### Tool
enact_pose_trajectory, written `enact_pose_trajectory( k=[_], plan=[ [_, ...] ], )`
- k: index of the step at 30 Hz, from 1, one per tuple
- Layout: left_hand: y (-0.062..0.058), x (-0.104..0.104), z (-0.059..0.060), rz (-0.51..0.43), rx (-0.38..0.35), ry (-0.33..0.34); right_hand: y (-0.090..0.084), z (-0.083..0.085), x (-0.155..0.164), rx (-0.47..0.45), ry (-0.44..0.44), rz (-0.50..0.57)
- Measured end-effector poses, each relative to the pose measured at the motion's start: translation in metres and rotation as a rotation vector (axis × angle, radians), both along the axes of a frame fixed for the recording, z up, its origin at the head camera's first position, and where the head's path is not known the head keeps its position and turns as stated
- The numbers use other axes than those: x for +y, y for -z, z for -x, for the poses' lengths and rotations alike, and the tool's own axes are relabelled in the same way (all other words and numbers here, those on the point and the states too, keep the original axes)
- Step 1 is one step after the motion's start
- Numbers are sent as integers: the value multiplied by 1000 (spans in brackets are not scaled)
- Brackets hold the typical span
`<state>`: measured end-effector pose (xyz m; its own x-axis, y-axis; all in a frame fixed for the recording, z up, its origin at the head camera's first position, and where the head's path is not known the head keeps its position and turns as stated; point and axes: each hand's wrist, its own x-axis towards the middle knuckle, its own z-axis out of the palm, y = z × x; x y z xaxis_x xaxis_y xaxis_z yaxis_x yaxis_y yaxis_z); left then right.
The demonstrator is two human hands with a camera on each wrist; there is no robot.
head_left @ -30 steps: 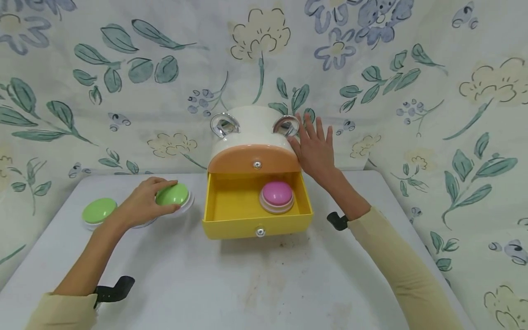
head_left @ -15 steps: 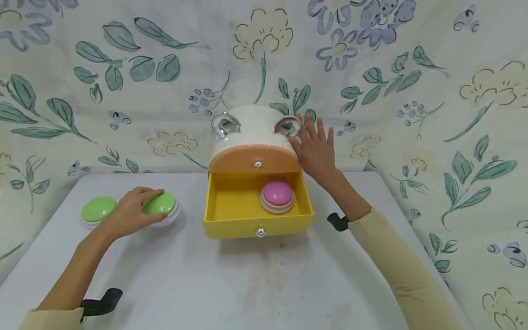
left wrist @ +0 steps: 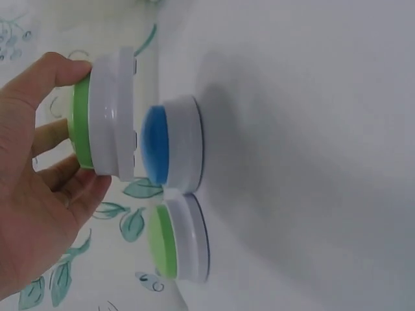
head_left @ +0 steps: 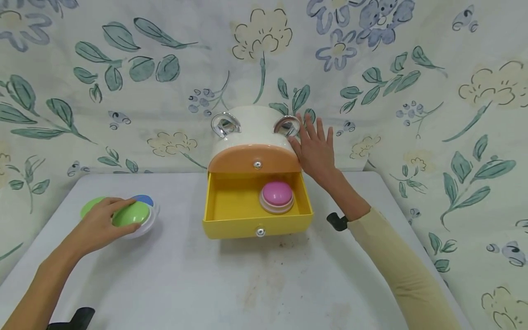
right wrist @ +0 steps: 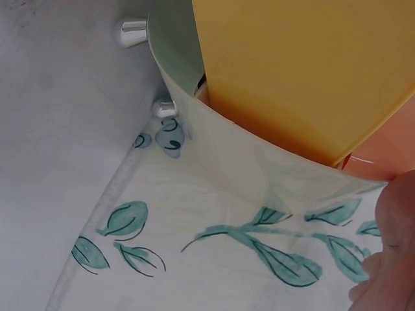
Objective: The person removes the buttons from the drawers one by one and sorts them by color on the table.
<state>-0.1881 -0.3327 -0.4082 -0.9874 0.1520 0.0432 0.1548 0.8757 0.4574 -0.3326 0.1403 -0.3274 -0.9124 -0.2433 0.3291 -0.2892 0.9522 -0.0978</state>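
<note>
My left hand [head_left: 103, 222] grips a green dome button with a white base [head_left: 133, 214] and holds it just above a blue button [head_left: 144, 200]. A second green button [head_left: 91, 205] lies behind the hand, partly hidden. In the left wrist view the held green button [left wrist: 107, 120] hovers clear of the blue button [left wrist: 172, 144] and the other green button [left wrist: 178, 240]. My right hand [head_left: 315, 144] rests flat, fingers straight, against the right side of a small white cabinet [head_left: 251, 126]. Its yellow drawer [head_left: 231, 204] stands pulled out with a pink button [head_left: 276, 193] inside.
The cabinet has an orange upper drawer front [head_left: 253, 158] that is closed and two chrome rings on top. Flowered cloth [head_left: 123, 91] hangs behind and beside the white table [head_left: 264, 275]. The right wrist view shows the drawer's yellow side [right wrist: 305, 71].
My left hand has carried the green button leftward, away from the drawer, to above the blue button, which now shows. The right hand has stayed on the cabinet.
</note>
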Motion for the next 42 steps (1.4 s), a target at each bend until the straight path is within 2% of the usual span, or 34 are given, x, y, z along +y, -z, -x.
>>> enact_pose_trajectory(
  k=[12,21,26,30,37,42],
  plan=[
    [13,-45,-27,71,-67,-91,1,-1,1,1,1,-5],
    [25,-66,-44,124,-117,-185,2,-1,1,17,-9,0],
    [32,-73,-47,130,-154,-226,3,-1,1,27,-16,9],
    [38,-78,-49,127,-150,-243,3,-1,1,23,-22,9],
    [48,-83,-45,123,-43,-237,3,0,1,38,-12,5],
    [51,-86,-44,115,-85,-256,3,1,1,32,-10,6]
  ],
)
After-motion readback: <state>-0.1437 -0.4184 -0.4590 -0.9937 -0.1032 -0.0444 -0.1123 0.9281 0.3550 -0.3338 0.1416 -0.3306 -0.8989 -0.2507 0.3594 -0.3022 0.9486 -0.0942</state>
